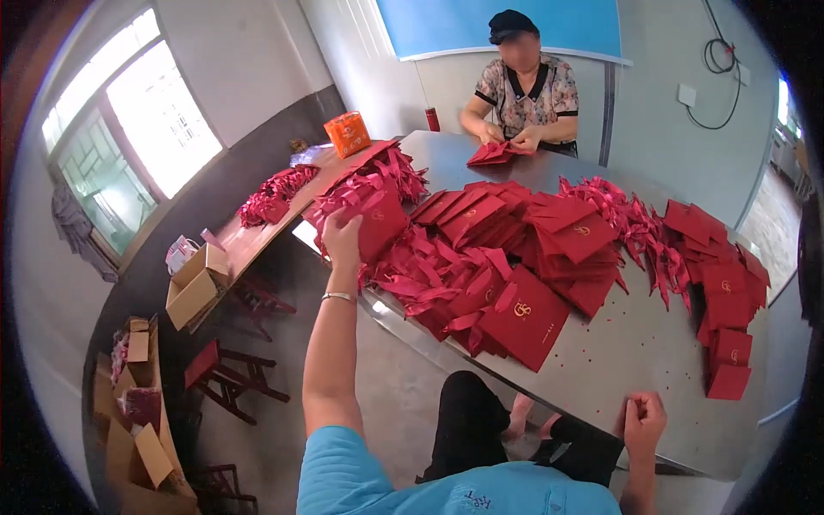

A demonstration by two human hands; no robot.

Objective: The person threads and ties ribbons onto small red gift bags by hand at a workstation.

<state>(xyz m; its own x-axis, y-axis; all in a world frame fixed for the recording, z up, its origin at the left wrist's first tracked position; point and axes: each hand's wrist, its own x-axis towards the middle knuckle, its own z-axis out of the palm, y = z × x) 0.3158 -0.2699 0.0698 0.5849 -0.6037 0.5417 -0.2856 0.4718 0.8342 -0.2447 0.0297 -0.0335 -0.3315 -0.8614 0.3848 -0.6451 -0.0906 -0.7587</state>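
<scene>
At the far left end of the metal table, my left hand (342, 239) is closed on the edge of a red paper gift bag (380, 225) with a gold logo. This bag lies against a heap of similar bags with ribbon handles. My right hand (644, 421) rests in a fist at the table's near edge; whatever its fingers may hold is hidden. Between my hands lies a large red gift bag (525, 318), its gold logo facing up. Red ribbons (429, 279) spread over the bags beside it.
Across the metal table (635, 343), a person (528, 94) handles a red bag (491, 153). Stacked bags (725, 287) stand at the right. A wooden table (232, 240) on the left carries more red bags, an orange bag (348, 134) and a cardboard box (197, 286). Stools (232, 373) stand below.
</scene>
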